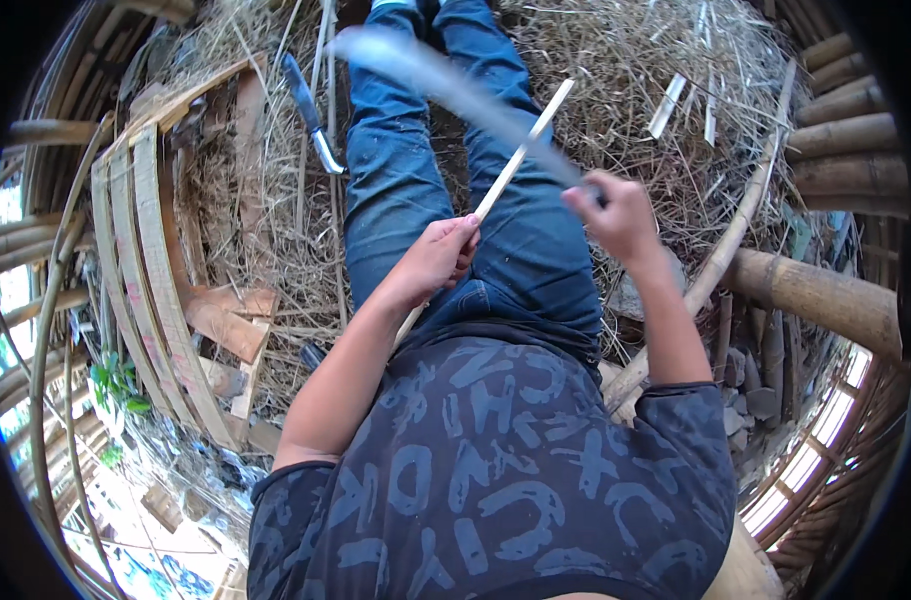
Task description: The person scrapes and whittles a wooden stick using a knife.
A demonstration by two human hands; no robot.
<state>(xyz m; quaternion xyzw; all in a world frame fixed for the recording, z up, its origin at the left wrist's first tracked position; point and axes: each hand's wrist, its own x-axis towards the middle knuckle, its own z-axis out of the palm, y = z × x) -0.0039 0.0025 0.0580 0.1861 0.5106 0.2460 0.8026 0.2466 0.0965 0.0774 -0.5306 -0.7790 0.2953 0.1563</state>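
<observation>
My left hand is closed round a thin pale bamboo strip, which slants up to the right over my thighs; its lower end passes back beside my waist. In my right hand is the dark handle of a machete. The long machete blade, smeared by motion, reaches up and left across my legs and crosses the strip; whether it touches the strip I cannot tell. On the straw left of my legs lies a knife with a dark blue handle, its metal end toward my knee.
A slatted wooden pallet stands at the left, with wood offcuts beside it. Pale split pieces lie on straw at the upper right. A long pole and a thick bamboo pole are on the right.
</observation>
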